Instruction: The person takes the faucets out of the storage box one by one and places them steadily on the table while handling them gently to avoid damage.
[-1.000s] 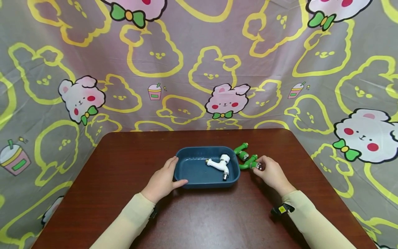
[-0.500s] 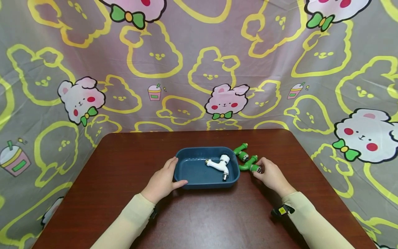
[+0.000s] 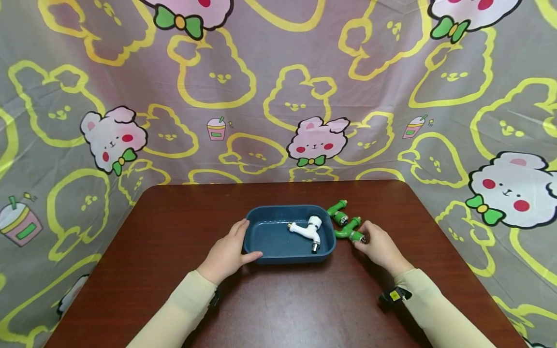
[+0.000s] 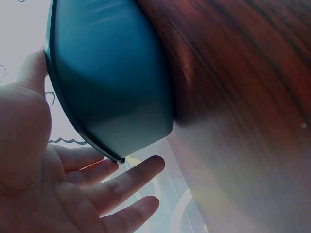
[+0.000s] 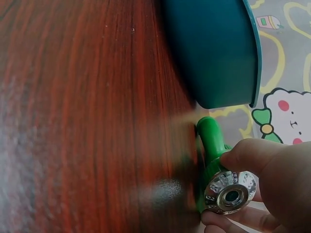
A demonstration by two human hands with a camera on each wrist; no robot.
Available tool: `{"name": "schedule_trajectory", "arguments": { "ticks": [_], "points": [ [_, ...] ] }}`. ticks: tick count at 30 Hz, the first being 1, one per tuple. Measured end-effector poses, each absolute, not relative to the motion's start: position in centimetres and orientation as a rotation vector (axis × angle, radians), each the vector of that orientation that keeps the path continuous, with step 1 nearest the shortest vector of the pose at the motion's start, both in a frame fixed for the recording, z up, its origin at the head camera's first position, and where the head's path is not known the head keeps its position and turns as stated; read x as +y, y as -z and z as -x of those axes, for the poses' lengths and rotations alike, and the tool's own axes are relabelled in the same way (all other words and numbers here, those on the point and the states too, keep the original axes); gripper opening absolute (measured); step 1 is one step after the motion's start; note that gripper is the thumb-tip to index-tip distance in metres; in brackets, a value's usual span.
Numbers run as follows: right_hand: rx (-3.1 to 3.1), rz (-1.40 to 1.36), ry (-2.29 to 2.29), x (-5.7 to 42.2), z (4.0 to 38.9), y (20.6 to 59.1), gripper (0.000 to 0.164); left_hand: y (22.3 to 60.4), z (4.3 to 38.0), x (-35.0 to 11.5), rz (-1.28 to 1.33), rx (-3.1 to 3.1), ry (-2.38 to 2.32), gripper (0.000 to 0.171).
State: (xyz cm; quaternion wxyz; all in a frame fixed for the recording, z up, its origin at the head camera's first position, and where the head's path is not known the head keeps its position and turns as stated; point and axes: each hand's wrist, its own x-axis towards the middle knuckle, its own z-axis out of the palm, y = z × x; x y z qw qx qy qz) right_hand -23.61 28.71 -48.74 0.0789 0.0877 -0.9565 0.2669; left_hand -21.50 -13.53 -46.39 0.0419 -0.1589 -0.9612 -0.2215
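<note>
A blue plastic tray (image 3: 287,259) stands on the table with a white faucet (image 3: 308,232) lying in it. Along the tray's left end rests my left hand (image 3: 225,252), thumb at the near side, fingers straight; the left wrist view has them at the rim of the tray (image 4: 112,73). My right hand (image 3: 383,245) pinches the chrome-capped end of a green faucet (image 3: 344,233) by the tray's right end. In the right wrist view, thumb and fingers lie round that cap on the green faucet (image 5: 210,138). Just behind it lies a second green faucet (image 3: 337,212).
The brown wooden table (image 3: 283,304) has rounded far corners. A patterned cloth (image 3: 256,87) with cartoon rabbits hangs behind and along both sides. A dark strap with a small device (image 3: 395,293) sits at the right wrist.
The capped end of the nearer green faucet has turned slightly toward me, and my right hand has shifted a little with it. My left hand, the tray and the white faucet are unmoved.
</note>
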Motion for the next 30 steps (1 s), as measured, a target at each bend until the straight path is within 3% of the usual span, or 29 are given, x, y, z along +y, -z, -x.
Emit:
{"name": "schedule_trajectory", "arguments": {
  "ticks": [30],
  "points": [
    [-2.848,-0.228,-0.753,28.8,23.2,47.6,0.035,46.3,21.5,-13.6,0.483,-2.949,0.658,0.100]
  ]
}}
